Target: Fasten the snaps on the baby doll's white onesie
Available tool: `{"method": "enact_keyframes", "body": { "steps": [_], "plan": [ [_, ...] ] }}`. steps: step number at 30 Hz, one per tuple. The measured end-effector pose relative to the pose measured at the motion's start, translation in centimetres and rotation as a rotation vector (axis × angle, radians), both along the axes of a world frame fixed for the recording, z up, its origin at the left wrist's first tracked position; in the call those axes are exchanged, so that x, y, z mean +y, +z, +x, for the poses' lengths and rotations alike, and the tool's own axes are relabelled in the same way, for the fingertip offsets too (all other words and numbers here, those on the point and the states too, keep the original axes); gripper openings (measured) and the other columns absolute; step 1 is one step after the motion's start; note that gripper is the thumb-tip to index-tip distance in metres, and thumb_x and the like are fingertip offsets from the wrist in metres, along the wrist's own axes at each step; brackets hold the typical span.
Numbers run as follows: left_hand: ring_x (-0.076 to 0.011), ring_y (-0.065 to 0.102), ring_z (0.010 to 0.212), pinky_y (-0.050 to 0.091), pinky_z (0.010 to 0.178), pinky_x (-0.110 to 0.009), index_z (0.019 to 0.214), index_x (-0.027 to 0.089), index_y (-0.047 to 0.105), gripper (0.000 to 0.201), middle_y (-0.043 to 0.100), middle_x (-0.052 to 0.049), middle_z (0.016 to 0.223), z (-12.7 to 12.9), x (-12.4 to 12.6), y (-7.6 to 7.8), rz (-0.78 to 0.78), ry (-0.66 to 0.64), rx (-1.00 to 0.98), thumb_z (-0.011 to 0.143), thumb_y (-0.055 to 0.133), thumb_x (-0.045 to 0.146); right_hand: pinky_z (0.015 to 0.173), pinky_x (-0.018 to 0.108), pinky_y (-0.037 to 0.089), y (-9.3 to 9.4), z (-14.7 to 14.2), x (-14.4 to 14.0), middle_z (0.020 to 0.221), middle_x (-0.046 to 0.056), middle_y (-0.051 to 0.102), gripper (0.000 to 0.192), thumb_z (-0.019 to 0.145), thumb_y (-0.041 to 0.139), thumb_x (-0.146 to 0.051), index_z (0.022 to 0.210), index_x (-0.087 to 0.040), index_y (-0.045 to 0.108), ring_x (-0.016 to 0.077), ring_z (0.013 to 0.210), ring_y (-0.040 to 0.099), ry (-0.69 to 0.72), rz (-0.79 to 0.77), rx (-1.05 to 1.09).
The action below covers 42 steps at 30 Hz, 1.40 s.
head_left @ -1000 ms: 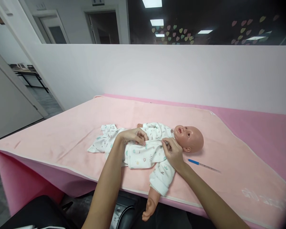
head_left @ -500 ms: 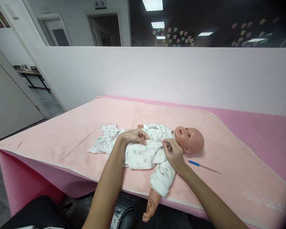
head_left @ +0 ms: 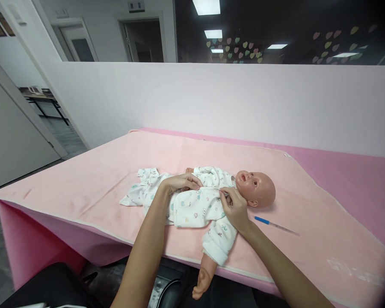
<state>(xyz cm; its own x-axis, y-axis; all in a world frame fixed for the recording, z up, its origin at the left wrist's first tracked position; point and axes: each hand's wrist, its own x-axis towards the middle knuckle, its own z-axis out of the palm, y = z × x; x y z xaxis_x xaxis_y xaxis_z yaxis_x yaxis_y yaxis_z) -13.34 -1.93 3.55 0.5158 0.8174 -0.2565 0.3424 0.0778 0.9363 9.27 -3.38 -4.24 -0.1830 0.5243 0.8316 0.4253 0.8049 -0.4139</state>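
Observation:
A baby doll (head_left: 259, 188) lies on its back, its head to the right, dressed in a white printed baby shirt (head_left: 189, 209) and matching trousers (head_left: 139, 190). My right hand (head_left: 234, 207) pinches the edge of the shirt's front flap near the doll's neck. Across the doll's belly rests my left hand (head_left: 182, 183), its fingers stretched out along the flap's upper edge. One doll arm (head_left: 205, 273) hangs out over the table's near edge. The doll's other hand (head_left: 189, 170) shows on the far side.
Right of the doll's shoulder lies a blue-capped pen (head_left: 276, 224). A pink mat (head_left: 96, 171) covers the table, with a darker pink cloth (head_left: 356, 175) under it. Behind stands a white wall (head_left: 211, 102) with a dark window above.
My left hand's fingers have straightened and slid slightly right and up along the flap's edge. My right hand keeps its pinch. The doll has barely moved.

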Motion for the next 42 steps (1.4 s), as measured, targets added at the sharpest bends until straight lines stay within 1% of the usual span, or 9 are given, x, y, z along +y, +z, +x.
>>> {"method": "enact_keyframes", "body": {
  "steps": [4,8,20,28,31,33,36,40,42],
  "plan": [
    [-0.004,0.035,0.046,0.023,0.042,-0.018,0.086,0.01,0.066,0.031,0.052,0.001,0.057,0.3,-0.3,0.4,0.017,-0.073,-0.005,0.065,0.07,0.033,0.057,0.023,0.041,0.0,0.0,-0.1,0.071,0.001,0.057,0.012,0.085,0.045,-0.019,0.088,-0.019,0.056,0.011,0.06,0.05,0.005,0.002,0.005],
    [-0.0039,0.036,0.046,0.026,0.044,-0.018,0.082,0.011,0.065,0.033,0.048,0.004,0.052,0.7,-0.6,0.7,0.019,-0.136,0.009,0.058,0.075,0.031,0.056,0.023,0.04,0.0,0.0,-0.1,0.07,0.0,0.056,0.011,0.085,0.046,-0.018,0.088,-0.019,0.056,0.01,0.058,0.048,0.011,-0.017,0.002],
    [-0.005,0.04,0.049,0.026,0.044,-0.018,0.08,0.009,0.069,0.024,0.058,-0.002,0.059,0.5,-0.5,0.7,0.029,-0.094,0.002,0.065,0.07,0.028,0.058,0.024,0.041,-0.1,0.0,0.0,0.072,0.001,0.057,0.011,0.085,0.046,-0.018,0.088,-0.019,0.056,0.0113,0.06,0.05,0.013,-0.011,0.0],
    [-0.0033,0.026,0.045,0.017,0.044,-0.02,0.075,0.008,0.068,0.028,0.037,0.006,0.046,0.5,-0.4,0.6,0.143,-0.057,0.029,0.059,0.073,0.031,0.056,0.023,0.042,0.0,0.1,0.0,0.07,0.001,0.057,0.011,0.085,0.046,-0.019,0.089,-0.02,0.056,0.011,0.06,0.052,0.012,0.002,-0.012],
    [-0.003,0.021,0.044,0.014,0.043,-0.02,0.078,0.008,0.068,0.031,0.025,0.008,0.045,0.5,-0.4,0.6,0.2,-0.006,0.04,0.061,0.071,0.033,0.056,0.022,0.041,-0.1,0.1,0.1,0.07,0.001,0.057,0.011,0.084,0.047,-0.017,0.089,-0.02,0.056,0.0106,0.06,0.051,0.006,0.008,-0.013],
    [-0.0031,0.02,0.043,0.014,0.042,-0.02,0.082,0.008,0.069,0.033,0.024,0.008,0.044,0.6,-0.4,0.6,0.235,0.048,0.063,0.062,0.071,0.034,0.057,0.022,0.042,-0.1,0.0,0.1,0.07,0.0,0.057,0.011,0.084,0.047,-0.017,0.089,-0.02,0.056,0.0105,0.06,0.052,-0.003,0.013,-0.011],
    [-0.0035,0.026,0.043,0.018,0.041,-0.019,0.087,0.009,0.068,0.036,0.033,0.006,0.045,1.1,0.1,0.2,0.31,0.19,0.065,0.065,0.068,0.038,0.057,0.023,0.042,-0.1,0.0,0.2,0.071,0.001,0.058,0.011,0.084,0.047,-0.017,0.088,-0.02,0.057,0.0108,0.061,0.053,-0.011,0.017,-0.005],
    [-0.0057,0.039,0.047,0.029,0.044,-0.018,0.084,0.009,0.067,0.036,0.052,0.0,0.055,2.9,1.1,-0.6,0.524,0.472,0.05,0.072,0.06,0.042,0.059,0.023,0.045,0.1,-0.1,0.1,0.076,0.002,0.06,0.013,0.084,0.045,-0.017,0.088,-0.019,0.057,0.0117,0.065,0.055,-0.023,-0.003,0.008],
    [-0.008,0.046,0.054,0.035,0.05,-0.018,0.083,0.01,0.067,0.033,0.058,-0.003,0.062,4.1,1.5,-0.9,0.615,0.506,0.06,0.071,0.062,0.04,0.062,0.025,0.047,0.2,-0.2,0.0,0.082,0.004,0.061,0.015,0.084,0.045,-0.017,0.09,-0.02,0.058,0.0125,0.069,0.057,-0.03,-0.017,0.019]
  ]
}}
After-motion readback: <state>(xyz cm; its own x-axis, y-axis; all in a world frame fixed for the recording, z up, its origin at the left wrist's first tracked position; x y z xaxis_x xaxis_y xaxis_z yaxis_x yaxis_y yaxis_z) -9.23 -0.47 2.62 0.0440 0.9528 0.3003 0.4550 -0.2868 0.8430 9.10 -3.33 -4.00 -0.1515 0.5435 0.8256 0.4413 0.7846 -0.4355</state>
